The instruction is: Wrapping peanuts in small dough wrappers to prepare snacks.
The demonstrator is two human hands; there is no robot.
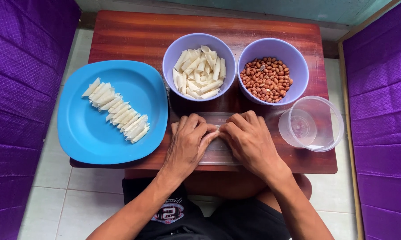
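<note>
Pinching one pale wrapper strip (pixel 218 132) together, left hand (pixel 189 144) and right hand (pixel 249 140) press it on a clear board (pixel 218 153) (wooden table (pixel 133 35)), just below two lilac bowls, strips (pixel 199 73) and peanuts (pixel 266 79)

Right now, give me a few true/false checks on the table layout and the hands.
1. The blue plate holds a row of pale folded pieces. True.
2. The peanuts sit in the left bowl. False: they fill the right purple bowl; the left purple bowl holds pale strips.
3. Both hands meet over a clear sheet. True: left hand, right hand.
4. The clear plastic cup is full of peanuts. False: nothing shows inside it.
</note>
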